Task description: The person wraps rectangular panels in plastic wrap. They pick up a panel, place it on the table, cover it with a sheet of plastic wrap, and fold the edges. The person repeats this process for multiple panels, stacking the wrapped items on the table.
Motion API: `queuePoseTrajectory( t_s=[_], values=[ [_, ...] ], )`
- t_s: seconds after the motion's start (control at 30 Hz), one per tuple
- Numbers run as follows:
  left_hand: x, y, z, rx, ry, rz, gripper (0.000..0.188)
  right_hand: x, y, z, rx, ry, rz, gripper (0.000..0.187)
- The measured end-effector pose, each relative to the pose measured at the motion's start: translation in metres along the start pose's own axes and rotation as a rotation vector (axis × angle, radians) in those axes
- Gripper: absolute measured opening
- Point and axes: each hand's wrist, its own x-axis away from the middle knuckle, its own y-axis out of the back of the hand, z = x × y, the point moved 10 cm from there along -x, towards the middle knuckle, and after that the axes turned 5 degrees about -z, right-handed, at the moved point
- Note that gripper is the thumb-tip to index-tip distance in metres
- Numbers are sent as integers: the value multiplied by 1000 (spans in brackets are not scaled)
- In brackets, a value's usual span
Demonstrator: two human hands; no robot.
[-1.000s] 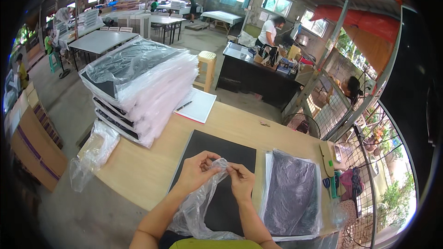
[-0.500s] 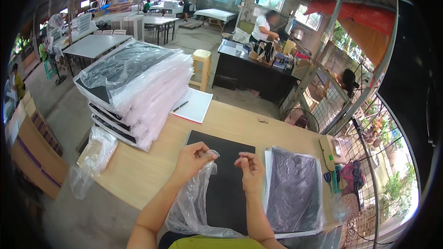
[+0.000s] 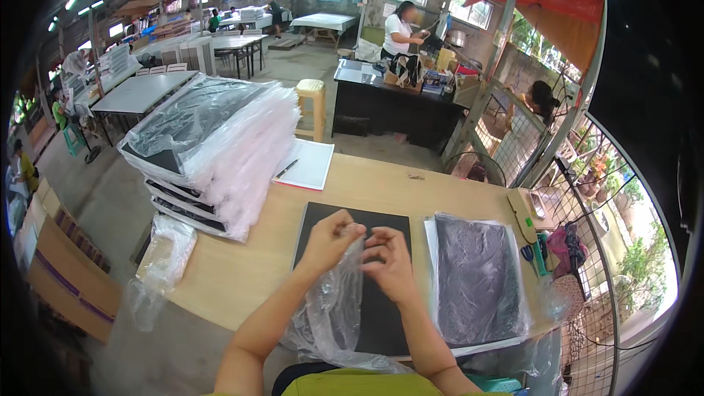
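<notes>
A clear plastic bag (image 3: pixel 330 308) hangs from my left hand (image 3: pixel 330 243), whose thumb and fingers pinch its upper edge. Just to the right, my right hand (image 3: pixel 389 260) has its bent fingers apart beside that edge; whether they touch the film is hard to make out. Beneath both hands a flat black sheet or board (image 3: pixel 385 323) lies on the wooden table (image 3: pixel 370 176), partly covered by the bag and my hands. To its right rests a stack of black sheets in clear plastic (image 3: pixel 477 279), with white edges showing below.
A tall pile of plastic-wrapped black sheets (image 3: pixel 205 117) stands at the left, beside a packet of clear bags (image 3: pixel 167 249). Behind lie a white pad (image 3: pixel 312 165) and a pen (image 3: pixel 287 169). Scissors (image 3: pixel 527 253) sit at the right edge. A person (image 3: pixel 400 33) stands behind a black desk (image 3: pixel 389 114).
My hands have come closer together, the right moving left toward the bag's edge, its fingers loosening. The bag now hangs further right over the black sheet. The view has shifted slightly.
</notes>
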Motion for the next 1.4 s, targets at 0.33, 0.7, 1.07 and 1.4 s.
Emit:
queuePoseTrajectory(
  t_s=[0.33, 0.7, 1.07, 1.4],
  values=[
    [-2, 30, 0, 251, 23, 32, 25, -1, 43, 11, -111, 96, -223, 5],
    [-7, 7, -61, -453, 98, 210, 19, -11, 68, 11, 261, 4, -142, 9],
    [-34, 37, 5, -737, -62, 268, 26, -11, 121, -27, 146, -128, -189, 11],
    [-10, 177, -20, -1227, 64, -438, 28, 56, 115, -60, 514, -267, 564, 21]
  ],
)
